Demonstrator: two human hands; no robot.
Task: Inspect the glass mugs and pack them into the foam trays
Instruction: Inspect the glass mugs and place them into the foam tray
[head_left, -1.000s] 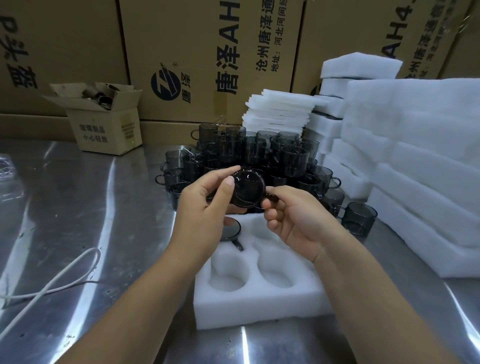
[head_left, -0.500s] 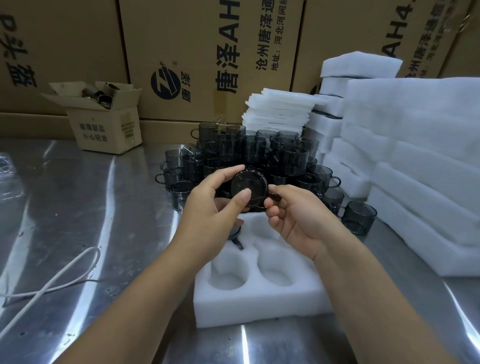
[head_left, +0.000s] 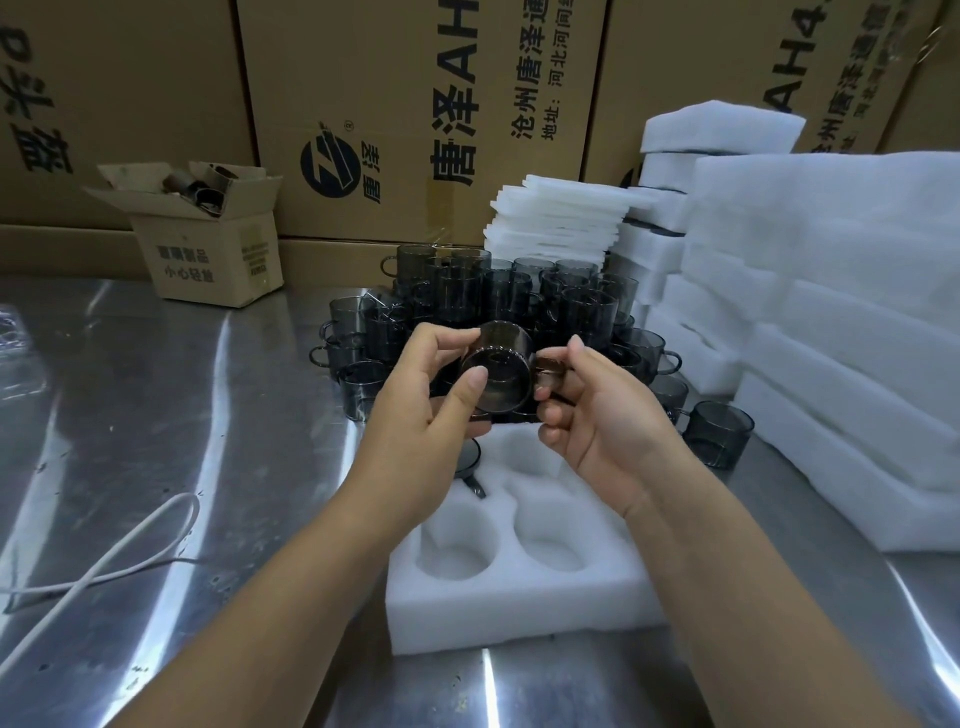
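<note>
Glass mug (head_left: 500, 375) gripped by left hand (head_left: 415, 434) and right hand (head_left: 600, 423), foam tray (head_left: 519, 616), steel table (head_left: 156, 415), cartons (head_left: 410, 67) behind

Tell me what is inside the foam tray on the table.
Foam tray: two near pockets empty. A dark mug lies in the far left pocket, mostly hidden by the left hand. The right hand covers part of the far right pocket.
</note>
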